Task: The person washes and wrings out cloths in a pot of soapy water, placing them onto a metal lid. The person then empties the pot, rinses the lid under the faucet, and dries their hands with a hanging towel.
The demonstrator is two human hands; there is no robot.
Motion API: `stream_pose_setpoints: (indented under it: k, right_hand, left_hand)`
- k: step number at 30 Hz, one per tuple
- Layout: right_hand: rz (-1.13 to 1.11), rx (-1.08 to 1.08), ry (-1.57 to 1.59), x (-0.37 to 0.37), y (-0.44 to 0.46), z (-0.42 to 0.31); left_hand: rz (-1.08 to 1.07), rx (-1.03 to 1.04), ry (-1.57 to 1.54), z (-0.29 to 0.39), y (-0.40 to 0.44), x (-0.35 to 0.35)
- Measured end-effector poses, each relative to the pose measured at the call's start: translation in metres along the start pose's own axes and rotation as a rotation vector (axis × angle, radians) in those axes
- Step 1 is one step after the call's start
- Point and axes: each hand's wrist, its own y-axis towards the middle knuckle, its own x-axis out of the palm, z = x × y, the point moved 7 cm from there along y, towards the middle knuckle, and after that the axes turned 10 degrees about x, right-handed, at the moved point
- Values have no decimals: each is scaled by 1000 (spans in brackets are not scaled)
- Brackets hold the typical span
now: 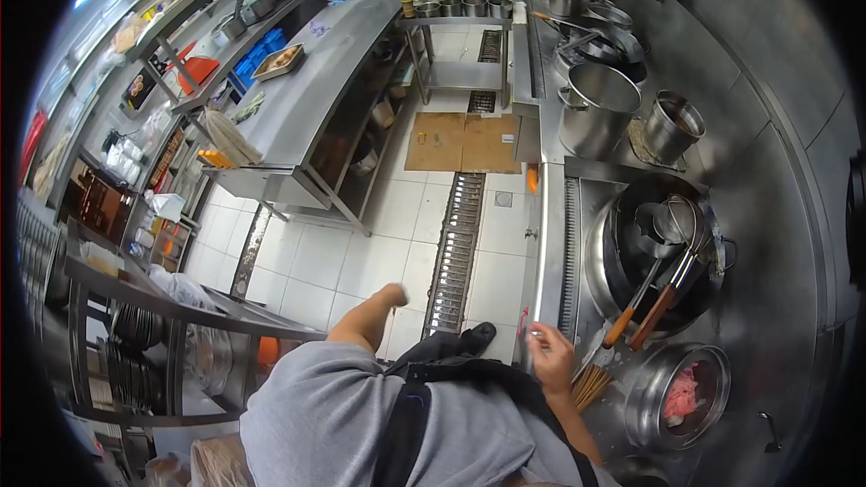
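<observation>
My left hand (394,295) hangs low over the tiled floor, small and smeared, so its fingers cannot be made out. At the front edge of the steel cooking range (548,243) is my right hand (552,359), with fingers curled in and a small pale spot at their tips that I cannot name. Just right of it lies a bamboo brush (591,386). A large wok (604,261) holds a ladle (658,221) and a wire strainer (683,216), their wooden handles pointing toward me. Near them stands a round metal pot (645,397) with something pink (683,394) inside.
A tall stockpot (600,95) and a smaller pot (675,126) stand farther along the range. Across the aisle runs a long steel table (316,63) bearing a tray (278,61). A floor drain grate (456,252) and flattened cardboard (460,142) lie ahead; a rack (207,316) is at left.
</observation>
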Motion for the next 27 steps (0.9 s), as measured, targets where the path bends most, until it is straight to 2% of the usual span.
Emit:
stream_pose_setpoints:
  k: [1,2,4,5,7,10,12,15,17,19,22,23,24,25,26,27]
  right_hand:
    - [-47,-17,-1,15,-3,13]
    - [-158,-21,-196,35,-5,35]
    - [-205,14,-166,47,-16,49]
    - [-249,31,-140,53,-16,50]
    - [-197,-48,-108,55,-16,38]
    - [-180,-43,-117,64,-7,35]
    - [-301,24,-300,80,-1,40]
    - [-383,-38,-301,103,11,26]
    - [-404,-54,-278,121,23,15]
    - [-427,-74,-260,141,39,9]
    - [-241,242,-135,160,79,42]
    - [-157,154,-347,168,88,58]
    - [-67,61,-561,174,92,81]
    - [-294,84,-821,191,91,122]
    - [-525,113,-1078,201,82,161]
    - [-600,123,-1135,200,73,183]
  left_hand:
    - [-71,-85,-22,-18,-32,31]
    - [-88,-223,-126,-38,-61,63]
    - [-286,-308,-242,-41,-112,94]
    - [-202,-253,-323,-28,-142,78]
    - [-230,-408,-629,-32,-158,105]
    - [-120,-363,-736,-26,-152,111]
    - [-69,-339,-805,-23,-138,107]
    - [21,-290,-923,-23,-123,91]
    - [200,-240,-1003,-29,-126,65]
    - [207,-229,-1019,-49,-117,64]
    - [51,-287,-958,-97,-97,83]
    - [69,-276,-964,-120,-87,89]
    - [-6,-332,-964,-143,-79,103]
    - [-93,-389,-964,-163,-78,115]
    - [-88,-377,-976,-182,-76,114]
    - [-12,-383,-954,-204,-74,108]
